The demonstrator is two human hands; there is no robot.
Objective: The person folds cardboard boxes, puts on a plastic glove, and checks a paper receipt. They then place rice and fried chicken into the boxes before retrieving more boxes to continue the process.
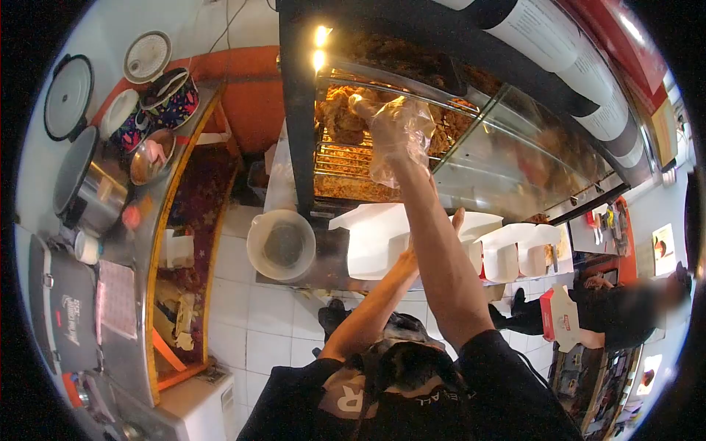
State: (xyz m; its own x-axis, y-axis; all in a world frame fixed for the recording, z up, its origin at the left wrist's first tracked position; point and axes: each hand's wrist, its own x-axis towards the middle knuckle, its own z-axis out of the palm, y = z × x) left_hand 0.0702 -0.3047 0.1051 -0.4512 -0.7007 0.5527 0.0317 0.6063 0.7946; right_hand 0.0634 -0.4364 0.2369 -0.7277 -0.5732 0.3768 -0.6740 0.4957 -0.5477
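Observation:
My right hand (pixel 401 132), in a clear plastic glove, reaches into the lit glass display case. Beside its fingertips are browned fried pieces (pixel 344 121) on a wire rack; glare on the glove hides whether it grips one. Below the case, a large open white box (pixel 375 239) lies on the counter. My left hand (pixel 410 259) is bare and rests against this box, partly hidden behind my right forearm, with a stretched-out finger showing beyond it. To the right stand smaller white cartons (pixel 504 257) with red edges.
A translucent round tub (pixel 282 245) sits left of the white box. The case's glass pane (pixel 515 158) slants to the right. A person (pixel 618 312) at the far right holds a red and white box (pixel 560 317). Pots (pixel 103 195) line the left counter.

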